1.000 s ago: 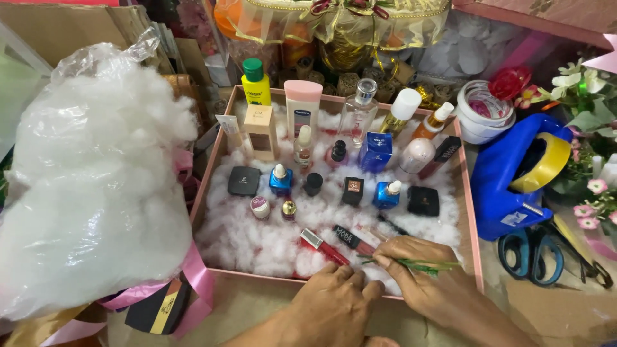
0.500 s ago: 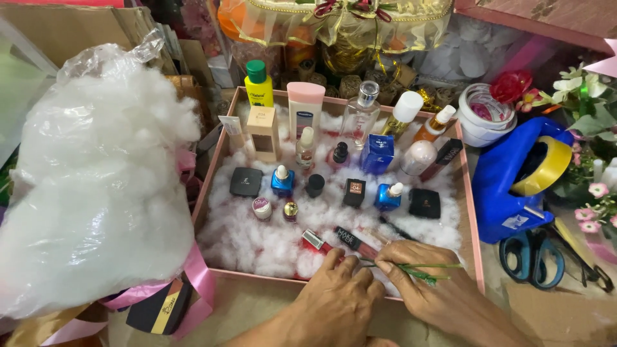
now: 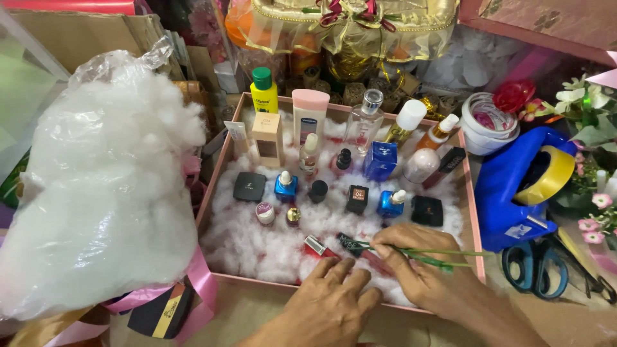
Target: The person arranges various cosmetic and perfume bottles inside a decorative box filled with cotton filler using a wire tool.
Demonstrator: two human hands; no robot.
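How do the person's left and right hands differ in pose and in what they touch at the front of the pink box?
The left hand lies flat with fingers spread on the white stuffing, holding nothing; the right hand is curled, pinching a thin green stem. The left hand's fingertips sit beside a red lipstick tube, while the right hand's fingers lie over a dark tube. Both rest at the pink box's front edge.

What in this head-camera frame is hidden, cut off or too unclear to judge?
- Near front edge of the pink tray: hidden under the left hand and right hand.
- Red tube: its lower end runs under the left hand's fingers.
- Thin green stem: the end inside the right hand's grip is hidden.
- Scissors: the blades cannot be made out among the clutter.
- Gold-wrapped basket: cut off by the top edge.
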